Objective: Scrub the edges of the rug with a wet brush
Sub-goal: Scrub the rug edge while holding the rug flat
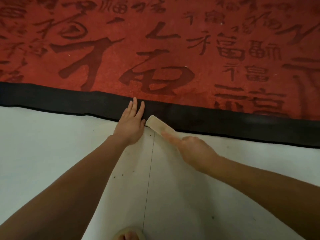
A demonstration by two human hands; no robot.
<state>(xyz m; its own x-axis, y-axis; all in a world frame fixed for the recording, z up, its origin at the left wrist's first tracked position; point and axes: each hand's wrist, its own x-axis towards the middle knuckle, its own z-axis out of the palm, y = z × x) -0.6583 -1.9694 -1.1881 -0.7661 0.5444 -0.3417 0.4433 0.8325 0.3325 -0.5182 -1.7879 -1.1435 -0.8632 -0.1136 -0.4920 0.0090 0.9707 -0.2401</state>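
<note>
Only writing here is on the red rug: dark calligraphy characters woven all over it, 福 repeated in different styles, big and small.

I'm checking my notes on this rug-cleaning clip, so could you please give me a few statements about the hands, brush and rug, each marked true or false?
1. The left hand lies flat, with straight fingers on the rug's black border. True.
2. The right hand holds the brush. True.
3. The brush is in the middle of the red part of the rug. False: it is at the black border, beside the left hand.
4. The rug lies on dark wooden boards. False: the floor is pale tile.
5. The rug is red with darker characters. True.
</note>
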